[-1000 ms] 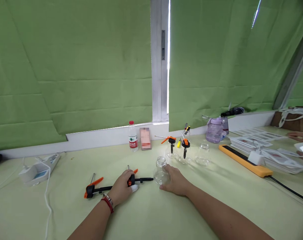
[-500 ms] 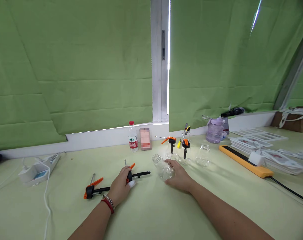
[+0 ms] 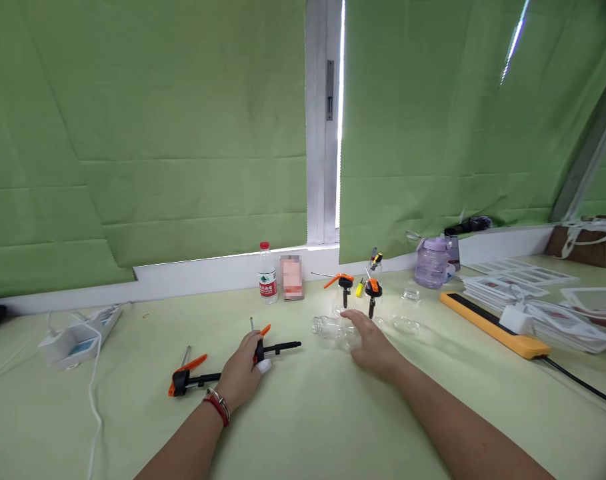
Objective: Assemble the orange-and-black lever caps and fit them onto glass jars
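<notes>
One glass bottle (image 3: pixel 334 328), apparently being settled on its side, lay against the right hand (image 3: pixel 375 343), whose grip was unclear, likely needing steadiness next, while the left hand (image 3: pixel 241 368) clamped a black-and-orange dispenser head (image 3: pixel 259 350).

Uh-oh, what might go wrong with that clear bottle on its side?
The clear bottle is tipped on its side, its base at the right hand, so it might roll if left loose. That hand also looks close to the orange-topped bottles behind it, so it could bump one over.
</notes>
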Motion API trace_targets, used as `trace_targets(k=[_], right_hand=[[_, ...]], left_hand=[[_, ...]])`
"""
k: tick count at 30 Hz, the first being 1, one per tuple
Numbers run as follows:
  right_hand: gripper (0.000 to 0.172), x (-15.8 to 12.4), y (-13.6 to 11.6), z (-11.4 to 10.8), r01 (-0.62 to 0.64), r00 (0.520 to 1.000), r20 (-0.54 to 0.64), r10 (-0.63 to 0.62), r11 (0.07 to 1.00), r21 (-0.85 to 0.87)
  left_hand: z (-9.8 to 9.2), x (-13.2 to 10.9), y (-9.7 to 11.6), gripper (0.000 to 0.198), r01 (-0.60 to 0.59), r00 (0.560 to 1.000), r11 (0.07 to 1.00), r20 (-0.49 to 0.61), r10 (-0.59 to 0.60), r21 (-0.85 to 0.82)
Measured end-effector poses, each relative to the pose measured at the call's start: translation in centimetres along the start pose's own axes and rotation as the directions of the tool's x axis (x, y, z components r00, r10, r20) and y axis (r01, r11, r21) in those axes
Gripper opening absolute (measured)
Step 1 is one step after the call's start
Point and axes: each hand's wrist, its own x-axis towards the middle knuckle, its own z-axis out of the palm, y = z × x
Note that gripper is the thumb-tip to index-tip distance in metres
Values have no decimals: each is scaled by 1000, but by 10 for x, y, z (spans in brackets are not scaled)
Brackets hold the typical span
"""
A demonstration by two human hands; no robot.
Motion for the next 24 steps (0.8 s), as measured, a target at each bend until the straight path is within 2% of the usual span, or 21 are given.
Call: trace_targets(k=[11,18,24], right_hand=[[86,1,8,12,59,997,51,-53,990,-126],[87,-1,-1,14,112,990,109,-91,974,-197],[86,-4,-12,15,119,984,156,-92,977,-175]], left_hand=[[-1,-1,2,43,-6,1000,1000,-18,6,-23],[-1,0,3,44,-11,1000,1000,-5,11,-16],[-2,-2,6,45,-19,1000,1000,24,19,6]])
